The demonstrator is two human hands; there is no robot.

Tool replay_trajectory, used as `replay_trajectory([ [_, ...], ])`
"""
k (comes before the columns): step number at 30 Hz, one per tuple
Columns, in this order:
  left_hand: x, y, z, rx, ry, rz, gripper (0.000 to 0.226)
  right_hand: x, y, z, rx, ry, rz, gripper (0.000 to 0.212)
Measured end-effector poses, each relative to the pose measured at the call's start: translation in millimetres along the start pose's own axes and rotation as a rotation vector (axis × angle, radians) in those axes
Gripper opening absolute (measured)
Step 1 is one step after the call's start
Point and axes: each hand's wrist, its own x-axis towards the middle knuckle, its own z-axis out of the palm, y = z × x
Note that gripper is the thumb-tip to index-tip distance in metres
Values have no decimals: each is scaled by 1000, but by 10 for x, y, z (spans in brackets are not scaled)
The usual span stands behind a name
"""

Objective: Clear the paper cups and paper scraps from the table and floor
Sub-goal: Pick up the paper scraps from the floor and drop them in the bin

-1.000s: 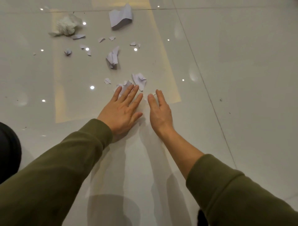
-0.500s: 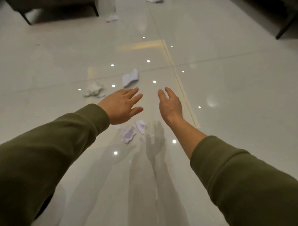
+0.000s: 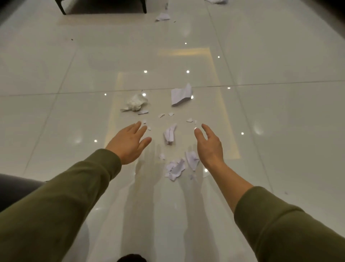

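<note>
White paper scraps lie scattered on the glossy tiled floor. A crumpled scrap pile (image 3: 176,169) sits between my wrists, and a folded scrap (image 3: 170,133) lies between my two hands. Further off are a crumpled tissue wad (image 3: 135,102), a larger folded sheet (image 3: 181,94) and several tiny bits (image 3: 170,114). My left hand (image 3: 128,143) hovers open, palm down, left of the folded scrap. My right hand (image 3: 210,145) is open too, edge-on, to its right. Neither holds anything.
Dark furniture legs (image 3: 62,8) stand at the far left top. More paper (image 3: 162,17) lies near them and another piece (image 3: 216,1) at the top edge. A dark object (image 3: 11,188) sits by my left sleeve.
My hands have lifted off the floor and spread apart. The view tilted up and then back a little, so more of the scraps show between and beyond the hands.
</note>
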Motion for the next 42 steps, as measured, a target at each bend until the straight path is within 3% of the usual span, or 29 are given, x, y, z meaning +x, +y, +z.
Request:
replay_trajectory([
  [6,366,-221,193,-157,26,40,58,190,-135,497,-14,14,8,49],
  [13,973,-751,117,-253,203,-85,65,827,-210,533,-120,1,-56,48],
  [21,1636,-963,93,-246,67,-71,87,1799,-412,695,-384,-136,-218,51],
  [27,1817,-847,218,-310,-58,-66,77,2232,-453,815,-660,-320,-314,58],
  [32,1752,-650,403,-298,19,0,56,2413,-294,964,-909,-422,-263,66],
  [38,1555,-343,531,-359,152,129,59,2336,-108,986,-981,-245,-435,51],
  [42,1296,-197,532,-279,148,349,58,2430,-147,934,-975,-160,-386,73],
])
